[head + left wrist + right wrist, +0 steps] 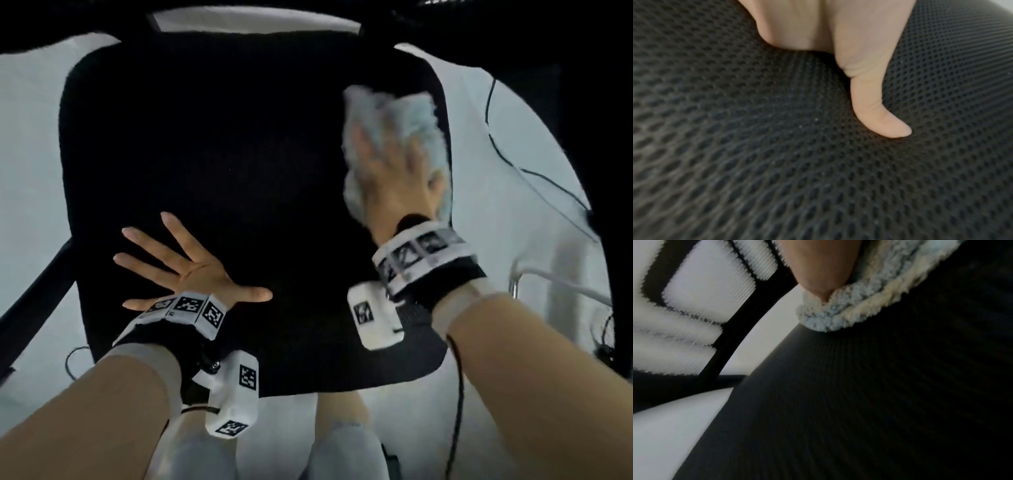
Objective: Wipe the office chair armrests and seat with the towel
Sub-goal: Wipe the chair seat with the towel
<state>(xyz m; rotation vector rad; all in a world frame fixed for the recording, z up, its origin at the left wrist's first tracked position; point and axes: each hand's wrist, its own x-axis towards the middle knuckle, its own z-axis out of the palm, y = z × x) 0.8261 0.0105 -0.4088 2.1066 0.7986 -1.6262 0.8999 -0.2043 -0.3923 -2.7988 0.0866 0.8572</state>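
Note:
The black mesh seat (222, 154) of the office chair fills the middle of the head view. My left hand (178, 263) lies flat on its near left part with fingers spread wide; the left wrist view shows its thumb (879, 113) pressed into the mesh seat (777, 162). My right hand (394, 171) presses a fluffy pale blue towel (387, 109) flat onto the seat's right side near its edge, blurred by motion. In the right wrist view the towel (838, 316) bunches under my thumb (822, 272) on the dark seat (859, 402). No armrest is clearly visible.
The chair's backrest frame (731, 331) rises at the far side. A black chair leg (30, 294) slants at the left. Black cables (520, 164) run over the pale floor (513, 240) on the right. My knees (339, 452) are just below the seat's front edge.

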